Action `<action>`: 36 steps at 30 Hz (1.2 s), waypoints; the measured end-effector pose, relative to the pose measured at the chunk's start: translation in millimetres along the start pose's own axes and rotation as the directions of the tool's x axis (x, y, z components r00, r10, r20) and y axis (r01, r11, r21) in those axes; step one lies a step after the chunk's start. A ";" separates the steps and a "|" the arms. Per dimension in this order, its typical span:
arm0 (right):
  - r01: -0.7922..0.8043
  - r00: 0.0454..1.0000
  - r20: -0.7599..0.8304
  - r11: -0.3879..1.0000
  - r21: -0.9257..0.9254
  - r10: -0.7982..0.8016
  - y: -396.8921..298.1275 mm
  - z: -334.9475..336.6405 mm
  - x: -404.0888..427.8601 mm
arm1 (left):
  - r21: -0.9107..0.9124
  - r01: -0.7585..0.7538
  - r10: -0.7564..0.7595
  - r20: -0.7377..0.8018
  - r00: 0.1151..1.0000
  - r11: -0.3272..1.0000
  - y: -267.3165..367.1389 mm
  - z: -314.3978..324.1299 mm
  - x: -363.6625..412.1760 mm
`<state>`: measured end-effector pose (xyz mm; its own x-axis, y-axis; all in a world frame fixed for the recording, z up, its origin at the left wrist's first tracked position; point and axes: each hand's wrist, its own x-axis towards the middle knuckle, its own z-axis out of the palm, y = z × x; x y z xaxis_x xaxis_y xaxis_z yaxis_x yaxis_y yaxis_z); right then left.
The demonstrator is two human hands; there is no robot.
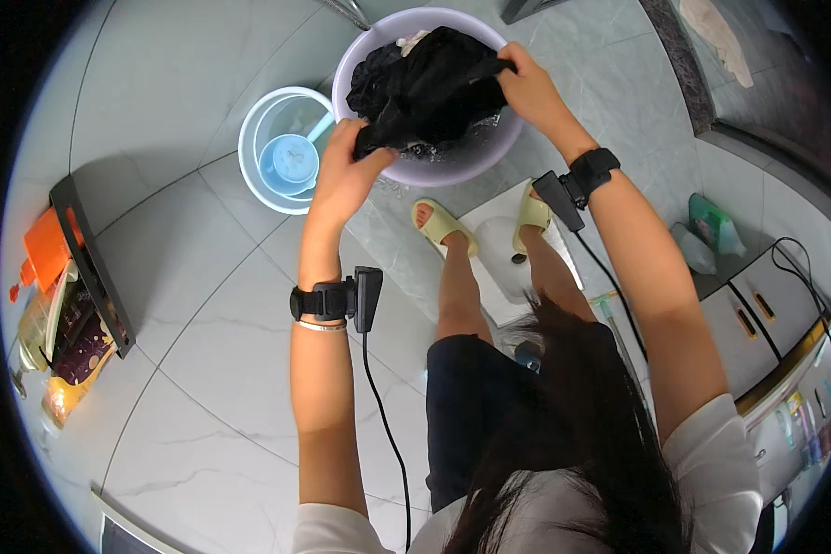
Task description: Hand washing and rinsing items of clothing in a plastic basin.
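A lavender plastic basin (450,173) stands on the tiled floor, with water and wet dark laundry in it. My left hand (343,166) grips one end of a black garment (443,83) at the basin's near left rim. At the right rim, my right hand (526,86) pinches another part of the same black cloth. The garment stretches between both hands over the basin, and its middle hides much of the water. A small white piece of cloth (412,43) shows behind it.
Left of the basin, a pale blue basin (249,159) holds a blue dipper (291,163). A squat toilet pan (498,256) lies between my slippered feet. A dark wall shelf (93,270) with bags is at left; a cabinet (741,322) stands right. Cables hang from both wristbands.
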<state>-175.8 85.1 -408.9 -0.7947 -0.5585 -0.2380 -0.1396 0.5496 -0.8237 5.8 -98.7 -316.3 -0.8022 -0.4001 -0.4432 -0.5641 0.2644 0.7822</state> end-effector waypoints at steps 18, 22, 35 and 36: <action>0.046 0.997 0.069 0.972 -0.232 -0.031 9.5 -38.0 -54.3 | 0.188 0.060 0.024 -0.417 0.909 0.980 -37.1 16.8 -22.6; -0.040 0.995 0.092 0.997 0.071 0.034 -79.7 -77.2 -48.1 | -0.529 -0.015 -0.257 -0.437 0.862 0.849 50.7 -12.4 -46.4; 0.644 0.657 0.174 0.666 0.376 -0.734 -366.0 -214.7 -119.7 | -0.336 -0.550 0.358 -0.489 0.796 0.764 252.0 -135.9 -183.8; 0.656 0.639 0.176 0.650 0.382 -0.749 -379.5 -219.0 -125.8 | -0.320 -0.568 0.368 -0.509 0.778 0.758 257.4 -140.9 -186.8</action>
<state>-152.2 82.8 46.3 -0.2992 -0.8779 0.3740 -0.3866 -0.2468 -0.8886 38.1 -79.5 29.5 -0.7319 -0.6610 0.1655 0.0902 0.1468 0.9850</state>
